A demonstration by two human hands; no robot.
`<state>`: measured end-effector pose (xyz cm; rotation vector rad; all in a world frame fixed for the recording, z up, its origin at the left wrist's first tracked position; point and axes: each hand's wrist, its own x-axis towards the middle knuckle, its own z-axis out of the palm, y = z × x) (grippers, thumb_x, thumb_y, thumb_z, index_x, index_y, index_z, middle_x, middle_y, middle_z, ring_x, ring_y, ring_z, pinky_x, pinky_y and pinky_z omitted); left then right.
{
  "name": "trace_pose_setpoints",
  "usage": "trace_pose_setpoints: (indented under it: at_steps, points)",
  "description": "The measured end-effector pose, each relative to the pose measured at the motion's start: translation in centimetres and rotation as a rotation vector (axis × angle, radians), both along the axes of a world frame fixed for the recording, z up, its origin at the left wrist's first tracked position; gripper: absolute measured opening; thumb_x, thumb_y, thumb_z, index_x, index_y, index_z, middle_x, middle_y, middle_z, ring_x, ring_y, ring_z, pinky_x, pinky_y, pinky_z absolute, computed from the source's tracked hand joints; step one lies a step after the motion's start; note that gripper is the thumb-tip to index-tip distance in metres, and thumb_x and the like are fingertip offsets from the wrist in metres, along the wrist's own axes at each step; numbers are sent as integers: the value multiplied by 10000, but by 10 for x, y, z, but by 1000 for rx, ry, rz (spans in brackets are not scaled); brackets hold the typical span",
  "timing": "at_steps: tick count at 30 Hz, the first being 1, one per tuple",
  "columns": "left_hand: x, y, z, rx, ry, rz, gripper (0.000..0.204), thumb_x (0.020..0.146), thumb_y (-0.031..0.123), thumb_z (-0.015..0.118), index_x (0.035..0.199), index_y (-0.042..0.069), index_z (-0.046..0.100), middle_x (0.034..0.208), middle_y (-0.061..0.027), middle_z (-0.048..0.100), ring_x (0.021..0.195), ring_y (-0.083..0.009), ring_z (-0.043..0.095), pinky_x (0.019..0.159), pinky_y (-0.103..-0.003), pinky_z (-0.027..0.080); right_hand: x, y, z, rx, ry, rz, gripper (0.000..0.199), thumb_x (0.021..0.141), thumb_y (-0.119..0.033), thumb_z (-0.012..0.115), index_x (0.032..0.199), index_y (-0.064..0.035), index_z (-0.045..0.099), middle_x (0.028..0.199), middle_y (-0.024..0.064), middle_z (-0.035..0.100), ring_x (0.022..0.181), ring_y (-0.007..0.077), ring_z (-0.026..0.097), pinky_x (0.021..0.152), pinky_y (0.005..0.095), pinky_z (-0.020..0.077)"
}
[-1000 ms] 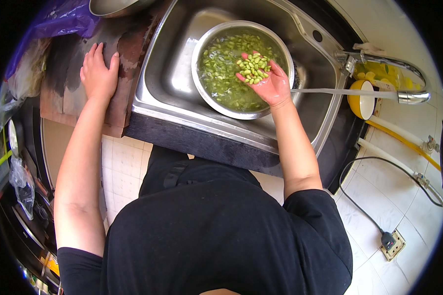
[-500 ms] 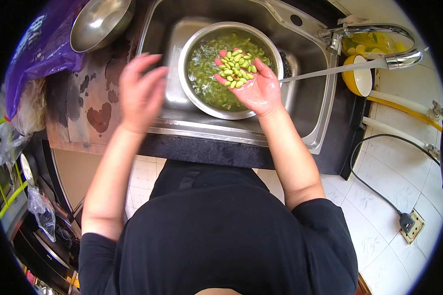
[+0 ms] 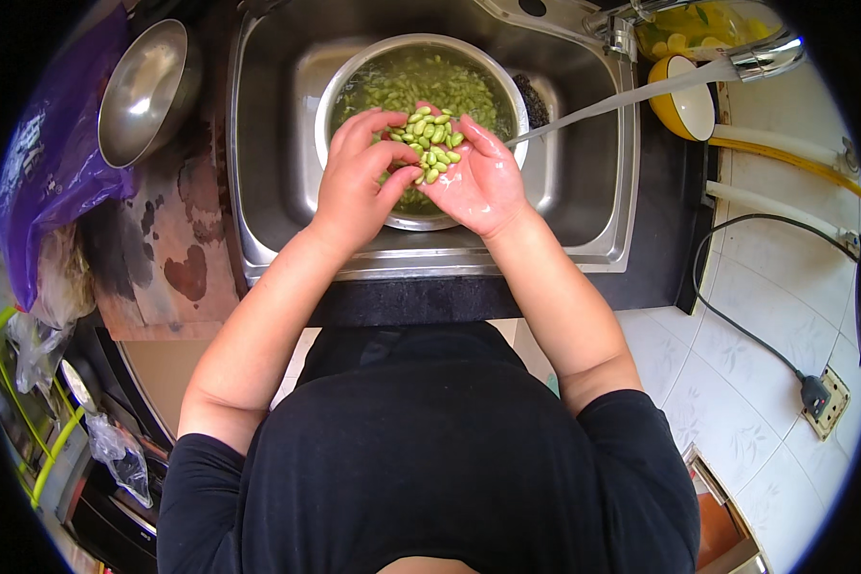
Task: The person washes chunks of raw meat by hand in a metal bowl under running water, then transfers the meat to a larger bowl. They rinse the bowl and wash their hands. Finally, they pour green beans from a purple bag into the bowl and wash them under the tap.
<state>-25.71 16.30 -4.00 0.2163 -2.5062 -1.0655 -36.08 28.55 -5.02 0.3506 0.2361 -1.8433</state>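
My right hand [image 3: 483, 187] is palm up and cupped around a small heap of shelled green soybeans [image 3: 432, 139]. It is wet and held over the near part of a round steel basin [image 3: 325, 124]. My left hand [image 3: 354, 182] meets the heap from the left. Its thumb and forefinger come together in a pinch at the beans, and whatever is between the tips is too small to make out. Many more green soybeans [image 3: 450, 81] lie in the water in the basin behind my hands.
The basin stands in a steel sink [image 3: 579, 206]. From the tap [image 3: 770, 57] at right, water streams toward the basin. A yellow bowl [image 3: 689, 100] sits by the sink's right edge. At left are a steel bowl [image 3: 143, 91] and a purple bag [image 3: 53, 163] on a stained wooden board [image 3: 187, 277].
My left hand has moved right, from beside the sink to the beans in my right palm. The right hand still holds the beans. The whole view has shifted slightly.
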Motion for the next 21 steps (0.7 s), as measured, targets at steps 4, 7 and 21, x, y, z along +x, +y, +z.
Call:
trace_pose_setpoints:
  at_steps: [4, 7, 21]
  points:
    - [5, -7, 7, 3, 75, 27, 150, 716, 54, 666, 840, 56, 581, 1058, -96, 576, 1045, -277, 514, 883, -377, 400, 0, 0, -9, 98, 135, 7, 348, 896, -273, 436, 1170, -61, 457, 1162, 131, 505, 1045, 239, 492, 892, 368, 390]
    - [21, -16, -4, 1018, 9, 159, 126, 779, 43, 628, 896, 46, 579, 953, -71, 615, 901, -175, 581, 770, -273, 461, 2, -1, -21, 612, 628, 195, 431, 871, -266, 486, 1237, -56, 398, 1229, 157, 461, 1114, 259, 454, 937, 370, 361]
    - [106, -121, -23, 461, 81, 572, 147, 888, 122, 520, 957, 15, 593, 798, -12, 565, 704, -66, 507, 659, -186, 417, -48, 37, -60, 1021, 929, 606, 444, 895, -261, 461, 1298, -85, 402, 1180, 103, 531, 998, 188, 525, 821, 304, 425]
